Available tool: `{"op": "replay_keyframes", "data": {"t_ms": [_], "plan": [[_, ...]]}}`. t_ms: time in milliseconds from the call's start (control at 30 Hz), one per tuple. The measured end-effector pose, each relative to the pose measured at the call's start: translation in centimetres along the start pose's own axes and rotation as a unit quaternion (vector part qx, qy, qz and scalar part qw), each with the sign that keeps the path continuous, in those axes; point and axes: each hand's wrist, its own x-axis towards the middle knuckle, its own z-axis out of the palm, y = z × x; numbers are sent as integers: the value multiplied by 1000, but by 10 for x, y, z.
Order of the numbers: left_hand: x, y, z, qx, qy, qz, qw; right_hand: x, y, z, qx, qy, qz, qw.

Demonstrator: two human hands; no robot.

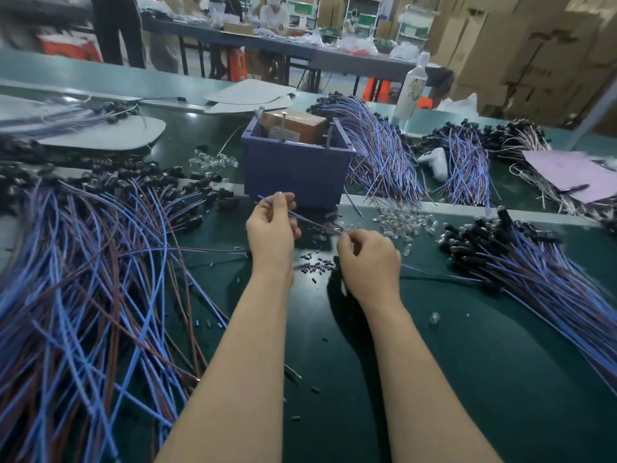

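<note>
My left hand (pixel 272 228) pinches a thin blue and brown wire pair (pixel 312 221) near its far end, just in front of the purple box (pixel 293 168). My right hand (pixel 369 259) grips the same wire pair lower down, fingers curled around it. The wire stretches slanting between the two hands above the dark green table (pixel 467 345). Small black sleeves (pixel 317 266) lie scattered on the table between my wrists. A heap of clear plastic caps (pixel 405 223) sits just right of my right hand.
A large spread of blue and brown wires (pixel 83 279) covers the left side. More wire bundles with black ends lie at right (pixel 534 262) and behind the box (pixel 377 148). A white bottle (pixel 412 88), pink paper (pixel 574 175) and white boards (pixel 100 132) lie farther back.
</note>
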Motion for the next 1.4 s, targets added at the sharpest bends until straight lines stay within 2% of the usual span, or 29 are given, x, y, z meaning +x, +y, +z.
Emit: {"op": "replay_keyframes", "data": {"t_ms": [67,133,267,400,533,667,767,867,967,1067,1167,1333,1400], "plan": [[1,2,2,-40,6,-19,999,0,0,1,-11,-8,24,1000],[-3,1,7,-51,-21,-27,998,-1,-5,4,-6,-4,4,1000],[-11,1,12,-50,-98,-65,992,-4,-17,6,107,-5,-84,991],[-12,4,10,-74,-122,-82,986,-5,-15,-1,151,14,-85,985],[-10,4,10,-86,-90,-89,988,-5,-15,0,144,3,-85,986],[9,10,-8,-152,52,-81,984,-2,-1,-8,149,45,-10,988],[5,5,-6,-43,103,-36,993,-3,-6,-7,164,64,-12,984],[-2,0,0,69,87,3,994,-5,-12,-2,172,60,-22,983],[-8,-1,0,211,44,76,974,-6,-13,-3,191,68,-27,979],[-14,-2,3,299,24,107,948,-8,-17,-2,210,59,-27,975],[-16,0,3,292,3,111,950,-7,-19,-2,220,54,-20,974],[-16,-7,9,276,-133,73,949,-7,-19,-3,237,39,-22,970],[-15,-8,10,259,-152,70,951,-7,-19,-2,242,25,-20,970]]}}
